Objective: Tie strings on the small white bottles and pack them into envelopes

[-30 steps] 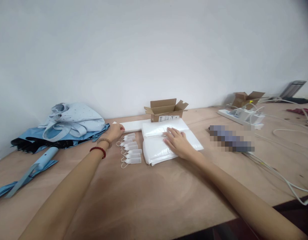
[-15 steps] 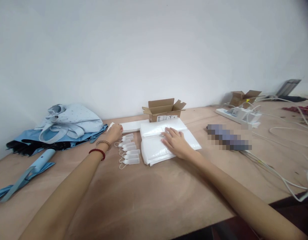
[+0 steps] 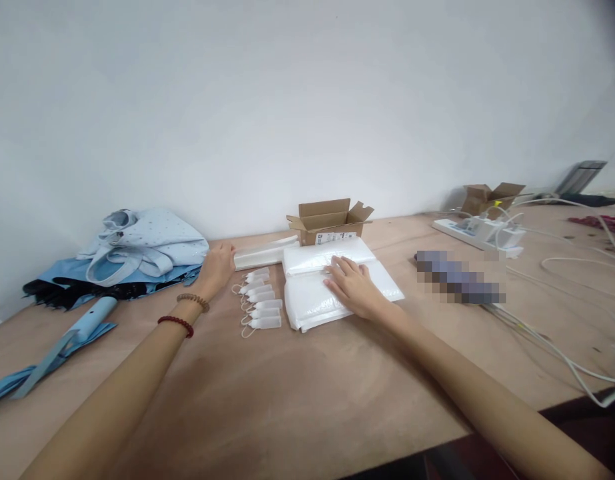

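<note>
My left hand (image 3: 218, 268) has its fingers pinched at the left end of a long white strip (image 3: 264, 255), whose upper layer looks slightly raised. Whether the strip is paper or plastic I cannot tell. My right hand (image 3: 354, 287) rests with fingers spread on a stack of glossy white plastic bags (image 3: 312, 303), folded over at the top. Between my hands lie several small white tags with string loops (image 3: 266, 323) in a column, just left of the bags.
Behind the bags stands an open cardboard box (image 3: 310, 235). Light-blue fabric (image 3: 162, 243) and a closed blue umbrella (image 3: 87, 321) lie on the left. At right are a pixelated dark object (image 3: 457, 277), a power strip (image 3: 477, 235), loose white cables (image 3: 552, 350) and another box (image 3: 487, 199).
My left hand has moved left, away from the tags, with its fingers at the white strip's end; the strip's surface now looks lifted. My right hand stays on the bags.
</note>
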`<state>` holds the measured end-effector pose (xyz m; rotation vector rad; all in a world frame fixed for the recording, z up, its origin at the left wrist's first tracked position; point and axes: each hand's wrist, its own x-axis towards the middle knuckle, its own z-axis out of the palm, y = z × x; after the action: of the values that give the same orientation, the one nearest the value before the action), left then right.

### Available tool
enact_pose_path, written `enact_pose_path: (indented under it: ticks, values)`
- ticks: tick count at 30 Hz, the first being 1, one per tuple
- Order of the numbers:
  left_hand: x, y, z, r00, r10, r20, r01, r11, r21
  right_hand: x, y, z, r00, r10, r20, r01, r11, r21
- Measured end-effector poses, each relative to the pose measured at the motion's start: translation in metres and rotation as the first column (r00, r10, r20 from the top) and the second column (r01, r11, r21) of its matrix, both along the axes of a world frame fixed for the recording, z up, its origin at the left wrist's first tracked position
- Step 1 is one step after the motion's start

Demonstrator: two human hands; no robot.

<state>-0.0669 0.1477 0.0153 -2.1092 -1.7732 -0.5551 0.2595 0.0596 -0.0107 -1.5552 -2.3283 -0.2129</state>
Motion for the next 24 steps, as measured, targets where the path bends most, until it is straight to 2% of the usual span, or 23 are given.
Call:
enact_pose_path:
  ticks: [7, 10, 17, 24]
  values:
    - [-0.009, -0.028, -0.003, 0.987, -0.054, 0.150, 0.032, 0.988, 0.151, -0.001, -0.001, -0.001, 1.000, 0.004, 0.008, -0.005, 1.000, 0.011]
    - [-0.007, -0.043, -0.002, 0.978, -0.118, 0.171, 0.076, 0.969, 0.235, -0.002, -0.002, -0.001, 1.000, 0.014, 0.000, -0.014, 1.000, 0.019]
    - [0.018, -0.080, -0.011, 0.934, -0.302, 0.191, 0.210, 0.896, 0.390, -0.009, -0.005, -0.002, 1.000, -0.007, -0.002, 0.008, 0.992, 0.122]
    - [0.045, -0.106, -0.017, 0.869, -0.434, 0.237, 0.321, 0.860, 0.397, -0.017, -0.015, 0.000, 0.999, -0.008, -0.043, 0.020, 0.957, 0.290]
